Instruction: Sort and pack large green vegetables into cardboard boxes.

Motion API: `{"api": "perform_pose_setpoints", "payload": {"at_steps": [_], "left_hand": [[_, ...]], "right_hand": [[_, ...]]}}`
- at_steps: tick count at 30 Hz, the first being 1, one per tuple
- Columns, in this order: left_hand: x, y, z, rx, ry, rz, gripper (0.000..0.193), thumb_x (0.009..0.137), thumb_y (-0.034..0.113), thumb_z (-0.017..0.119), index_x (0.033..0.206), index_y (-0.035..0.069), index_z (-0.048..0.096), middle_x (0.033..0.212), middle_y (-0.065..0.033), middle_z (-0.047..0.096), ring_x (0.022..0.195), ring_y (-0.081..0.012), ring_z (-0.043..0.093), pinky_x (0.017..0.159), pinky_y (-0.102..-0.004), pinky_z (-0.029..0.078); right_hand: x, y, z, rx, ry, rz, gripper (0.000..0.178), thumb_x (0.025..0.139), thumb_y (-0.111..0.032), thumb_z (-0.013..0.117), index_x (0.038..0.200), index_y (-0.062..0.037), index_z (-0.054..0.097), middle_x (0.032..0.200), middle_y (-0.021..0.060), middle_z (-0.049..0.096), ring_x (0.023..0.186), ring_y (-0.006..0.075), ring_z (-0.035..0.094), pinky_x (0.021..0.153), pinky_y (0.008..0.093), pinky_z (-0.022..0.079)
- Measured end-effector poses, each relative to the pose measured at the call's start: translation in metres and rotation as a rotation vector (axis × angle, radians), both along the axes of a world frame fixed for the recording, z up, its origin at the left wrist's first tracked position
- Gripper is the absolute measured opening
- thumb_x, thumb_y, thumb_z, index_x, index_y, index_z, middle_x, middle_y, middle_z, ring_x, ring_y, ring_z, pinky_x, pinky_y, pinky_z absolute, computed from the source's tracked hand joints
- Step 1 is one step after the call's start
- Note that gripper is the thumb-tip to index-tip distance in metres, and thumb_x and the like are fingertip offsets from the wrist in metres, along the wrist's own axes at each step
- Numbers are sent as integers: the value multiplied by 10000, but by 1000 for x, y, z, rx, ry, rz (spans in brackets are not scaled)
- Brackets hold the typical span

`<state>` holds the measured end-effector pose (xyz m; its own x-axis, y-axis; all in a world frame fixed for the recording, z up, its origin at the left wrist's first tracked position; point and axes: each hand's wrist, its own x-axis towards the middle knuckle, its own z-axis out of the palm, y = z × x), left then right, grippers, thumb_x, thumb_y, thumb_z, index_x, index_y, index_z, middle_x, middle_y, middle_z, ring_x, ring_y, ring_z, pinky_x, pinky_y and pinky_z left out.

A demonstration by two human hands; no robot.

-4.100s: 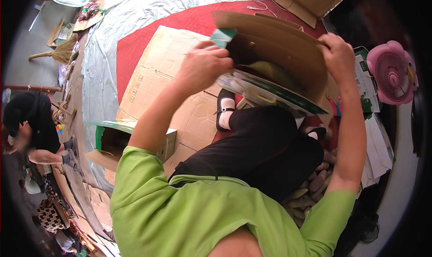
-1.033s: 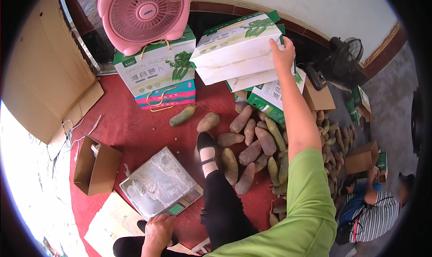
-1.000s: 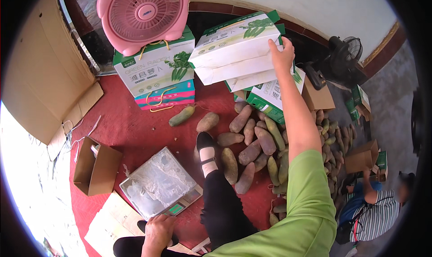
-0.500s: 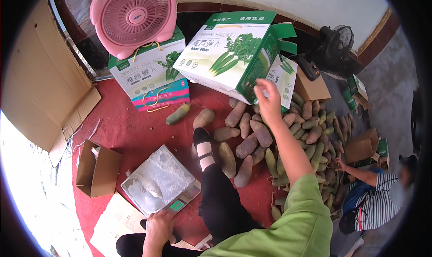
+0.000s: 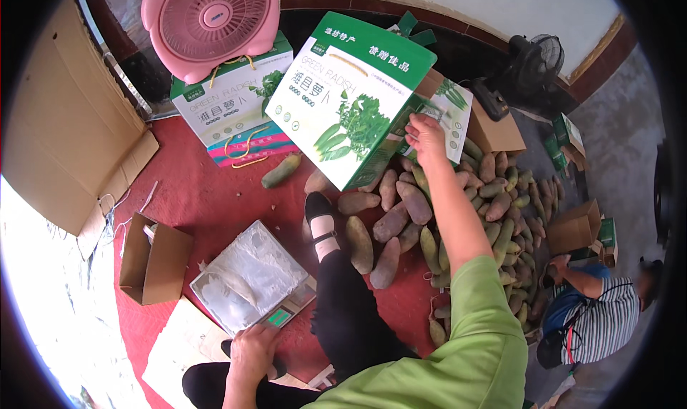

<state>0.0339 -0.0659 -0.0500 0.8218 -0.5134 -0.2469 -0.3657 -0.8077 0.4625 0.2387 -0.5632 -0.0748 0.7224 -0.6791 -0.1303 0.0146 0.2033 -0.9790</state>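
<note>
A white and green carton printed with leafy radishes hangs tilted above the red floor. My right hand is closed, its curled fingers on the carton's green right side, where a flap stands out; the fingertips are partly hidden. Below it, green and brownish radishes lie loose on the floor. At the lower left my left hand rests palm down at the near edge of a digital scale, beside its lit green display. Its fingers are loosely stretched and hold nothing visible. Crumpled clear film covers the scale's platform.
A pink fan stands on another radish carton at the back left. An open brown box sits left of the scale. A large radish heap spreads rightward, with a co-worker in a striped shirt beyond. A black fan stands behind.
The carton has turned and tipped so its green top faces me more. My right hand has gone from loosely spread to closed at its side. The co-worker's arm has drawn back from the heap.
</note>
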Motion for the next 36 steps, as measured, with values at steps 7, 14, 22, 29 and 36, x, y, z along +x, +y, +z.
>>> {"api": "perform_pose_setpoints", "payload": {"at_steps": [7,14,22,29,36], "left_hand": [[0,-2,5,11,2,3,144,779,184,650,901,108,653,815,-78,622,811,-296,631,730,-412,504],[-7,5,5,-28,-8,26,124,780,168,644,883,100,644,795,-90,611,811,-308,626,734,-427,496],[-9,19,14,-23,-66,92,121,789,179,658,876,96,664,795,-98,618,785,-306,628,712,-429,494],[-4,37,30,-206,-173,247,264,757,64,690,1020,41,677,929,-161,641,872,-359,624,778,-407,502],[-10,50,57,-220,-776,444,683,681,84,767,1315,71,513,1360,-130,469,1290,-336,420,1051,-425,378]], "right_hand": [[-9,24,-31,352,-110,-188,279,850,-120,689,1100,-90,569,900,24,592,703,167,591,634,319,504],[-35,33,-38,575,-310,-38,124,855,-195,648,915,-140,555,800,-4,514,696,158,493,714,343,463],[-74,71,13,338,-412,-51,170,811,-134,652,966,-109,587,817,-14,594,700,130,570,564,277,433],[-106,103,48,213,-443,75,70,914,-135,512,895,-74,541,847,43,600,785,158,611,713,289,510],[-96,137,30,344,-477,544,252,899,-172,591,1107,-32,569,952,84,609,874,242,609,805,344,517]]}}
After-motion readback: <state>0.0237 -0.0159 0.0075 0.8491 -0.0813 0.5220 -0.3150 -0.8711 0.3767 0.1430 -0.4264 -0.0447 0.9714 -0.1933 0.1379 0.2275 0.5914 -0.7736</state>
